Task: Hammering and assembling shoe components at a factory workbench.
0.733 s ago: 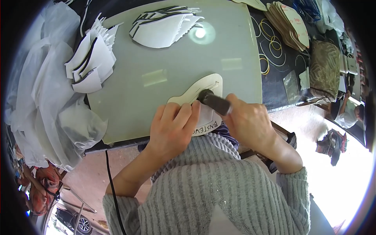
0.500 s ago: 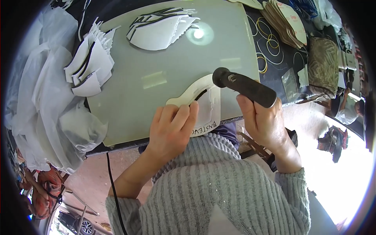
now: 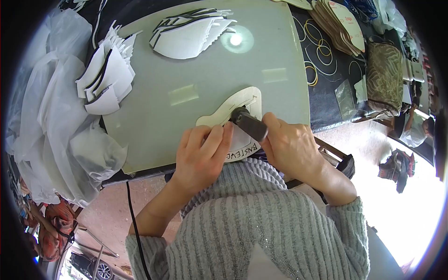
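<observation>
Head-worn fisheye — looking steeply down, close over the worktable.

The pale green board lies bare across its middle, so a hand could pass there from nine o'clock toward three o'clock. At twelve o'clock a fan of white cut pieces blocks the far edge. At ten o'clock a second white stack crowds the left edge, with crumpled plastic sheeting beyond. At two o'clock lie yellow rubber bands.
</observation>
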A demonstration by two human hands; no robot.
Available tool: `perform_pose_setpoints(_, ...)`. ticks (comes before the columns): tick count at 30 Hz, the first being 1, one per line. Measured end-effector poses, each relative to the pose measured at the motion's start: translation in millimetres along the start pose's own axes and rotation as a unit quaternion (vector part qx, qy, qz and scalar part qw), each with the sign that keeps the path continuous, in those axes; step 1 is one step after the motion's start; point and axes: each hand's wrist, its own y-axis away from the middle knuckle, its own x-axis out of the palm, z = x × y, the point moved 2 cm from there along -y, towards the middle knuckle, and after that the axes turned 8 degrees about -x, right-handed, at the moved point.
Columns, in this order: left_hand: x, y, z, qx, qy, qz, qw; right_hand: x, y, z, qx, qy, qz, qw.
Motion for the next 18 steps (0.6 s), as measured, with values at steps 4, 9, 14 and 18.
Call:
perform_pose_setpoints(4,1.6,-0.4,-0.4,0.009,-0.007,-0.01,1.0,-15.1,0.1,1.1,-0.013,-0.03,-0.063,0.997)
perform_pose_setpoints(9,-4.3,0.7,-1.1,0.004,-0.009,0.016,1.0,-9.2,0.3,4.0,0.004,0.008,0.014,1.0)
perform_pose_setpoints(14,-2.1,0.0,-3.9,-0.009,0.0,-0.001,1.0,-12.4,0.4,2.8,-0.03,-0.044,-0.108,0.993)
perform_pose_setpoints(18,-9.8,2.1,1.8,-0.078,0.039,-0.007,0.996,-11.8,-4.9,-10.2,-0.002,-0.007,-0.013,1.0)
